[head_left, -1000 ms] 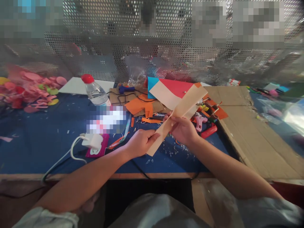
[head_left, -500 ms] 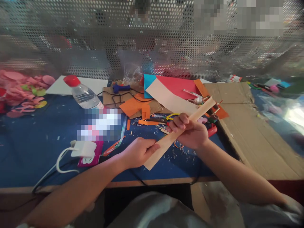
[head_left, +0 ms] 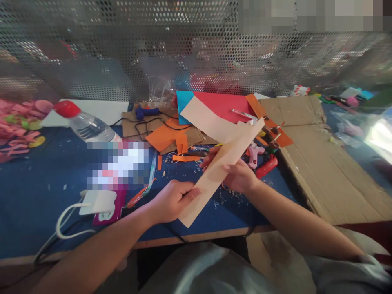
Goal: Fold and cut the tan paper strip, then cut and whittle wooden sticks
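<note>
A long strip of cream paper (head_left: 219,171) slants across the middle of the view, held above the blue table. My left hand (head_left: 174,200) pinches its lower end, thumb on top. Farther up, my right hand (head_left: 240,175) grips the strip with the thumb on its near face; some fingers show behind its far edge. Behind the strip lies another cream paper piece (head_left: 203,118), resting over red paper (head_left: 220,104) and blue paper (head_left: 184,98). A pink glue gun (head_left: 255,155) and a red-handled tool (head_left: 267,165) sit just beyond my right hand.
Orange paper pieces (head_left: 162,136) and a blue-handled tool with a black cord (head_left: 147,113) lie at the back. At left stand a red-capped bottle (head_left: 92,124) and a power strip (head_left: 121,204) with a white plug (head_left: 98,202). Cardboard (head_left: 330,175) covers the right; perforated metal (head_left: 183,49) rises behind.
The cream strip has turned so its broad face shows more. My right hand has shifted its grip, fingers now behind the strip with the thumb in front. The view has shifted slightly.
</note>
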Available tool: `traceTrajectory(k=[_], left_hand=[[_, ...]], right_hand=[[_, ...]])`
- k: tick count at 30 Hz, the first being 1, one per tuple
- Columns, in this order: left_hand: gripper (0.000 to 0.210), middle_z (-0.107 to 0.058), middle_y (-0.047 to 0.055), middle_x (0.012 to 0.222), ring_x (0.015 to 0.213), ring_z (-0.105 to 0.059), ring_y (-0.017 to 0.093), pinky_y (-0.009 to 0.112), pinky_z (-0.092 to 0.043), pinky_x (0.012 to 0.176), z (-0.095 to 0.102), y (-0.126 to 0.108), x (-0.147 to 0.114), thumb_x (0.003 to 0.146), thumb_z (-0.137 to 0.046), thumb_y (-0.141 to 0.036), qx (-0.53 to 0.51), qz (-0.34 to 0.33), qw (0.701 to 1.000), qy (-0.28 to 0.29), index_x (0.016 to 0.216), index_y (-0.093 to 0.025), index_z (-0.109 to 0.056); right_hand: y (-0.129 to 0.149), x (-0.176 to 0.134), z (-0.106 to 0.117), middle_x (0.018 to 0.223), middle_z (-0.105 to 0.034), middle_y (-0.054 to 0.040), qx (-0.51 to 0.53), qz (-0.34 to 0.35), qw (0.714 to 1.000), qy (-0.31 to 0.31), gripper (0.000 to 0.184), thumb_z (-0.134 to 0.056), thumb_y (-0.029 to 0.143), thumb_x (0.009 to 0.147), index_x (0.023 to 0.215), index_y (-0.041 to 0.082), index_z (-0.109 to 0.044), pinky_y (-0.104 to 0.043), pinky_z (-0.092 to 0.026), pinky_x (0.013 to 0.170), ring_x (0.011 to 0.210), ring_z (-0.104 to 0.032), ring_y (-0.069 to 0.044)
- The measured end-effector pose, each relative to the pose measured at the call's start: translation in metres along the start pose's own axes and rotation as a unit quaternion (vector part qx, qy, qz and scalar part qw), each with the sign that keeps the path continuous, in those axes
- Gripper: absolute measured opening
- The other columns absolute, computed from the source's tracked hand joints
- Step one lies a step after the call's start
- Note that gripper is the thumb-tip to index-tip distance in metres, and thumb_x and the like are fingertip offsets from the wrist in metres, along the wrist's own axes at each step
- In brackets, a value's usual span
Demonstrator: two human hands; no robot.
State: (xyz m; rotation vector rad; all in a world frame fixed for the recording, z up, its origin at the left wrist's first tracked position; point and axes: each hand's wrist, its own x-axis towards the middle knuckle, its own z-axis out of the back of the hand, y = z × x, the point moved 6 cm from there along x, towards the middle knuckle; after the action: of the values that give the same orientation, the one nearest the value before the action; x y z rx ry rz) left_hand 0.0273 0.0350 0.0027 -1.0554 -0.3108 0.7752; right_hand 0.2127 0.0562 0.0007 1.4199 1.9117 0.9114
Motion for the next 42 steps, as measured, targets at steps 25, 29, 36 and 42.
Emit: traceTrajectory(k=[25, 29, 36, 42], left_hand=[[0.055, -0.059, 0.0, 0.089, 0.074, -0.065, 0.014, 0.028, -0.053, 0.068, -0.008, -0.008, 0.0, 0.091, -0.079, -0.064, -0.32, -0.004, 0.946, 0.057, 0.093, -0.023, -0.042], [0.044, -0.049, -0.005, 0.079, 0.063, -0.045, 0.009, 0.025, -0.039, 0.058, 0.005, -0.005, 0.0, 0.095, -0.077, -0.051, -0.203, -0.024, 0.978, -0.043, 0.09, -0.023, -0.043], [0.032, -0.06, 0.0, 0.091, 0.083, -0.056, 0.015, 0.03, -0.046, 0.077, 0.021, -0.025, -0.005, 0.091, -0.08, -0.03, 0.068, -0.144, 0.968, -0.194, 0.089, -0.022, -0.048], [0.032, -0.062, 0.002, 0.098, 0.089, -0.061, 0.016, 0.029, -0.049, 0.079, 0.02, -0.021, -0.006, 0.09, -0.081, -0.026, 0.152, -0.147, 0.953, -0.218, 0.094, -0.022, -0.049]], right_hand=[[-0.028, -0.006, -0.013, 0.104, -0.075, -0.0074, -0.099, 0.075, 0.978, 0.169, 0.031, -0.089, 0.052, 0.086, 0.098, 0.026, -0.078, -0.038, -0.061, 0.083, 0.094, -0.071, -0.023], [-0.024, -0.005, -0.01, 0.127, -0.073, -0.0063, -0.098, 0.034, 0.99, 0.095, 0.068, -0.1, 0.034, 0.072, 0.133, 0.032, -0.069, -0.034, -0.061, 0.089, 0.103, -0.071, -0.021], [-0.014, -0.005, -0.016, 0.131, -0.071, -0.009, -0.063, 0.041, 0.995, 0.067, 0.091, -0.105, 0.047, 0.062, 0.142, 0.03, -0.064, -0.027, -0.057, 0.066, 0.092, -0.068, -0.02], [-0.014, -0.006, -0.012, 0.124, -0.074, -0.01, -0.061, 0.011, 0.998, 0.017, 0.068, -0.09, 0.05, 0.082, 0.14, 0.026, -0.066, -0.026, -0.055, 0.054, 0.07, -0.062, -0.014]])
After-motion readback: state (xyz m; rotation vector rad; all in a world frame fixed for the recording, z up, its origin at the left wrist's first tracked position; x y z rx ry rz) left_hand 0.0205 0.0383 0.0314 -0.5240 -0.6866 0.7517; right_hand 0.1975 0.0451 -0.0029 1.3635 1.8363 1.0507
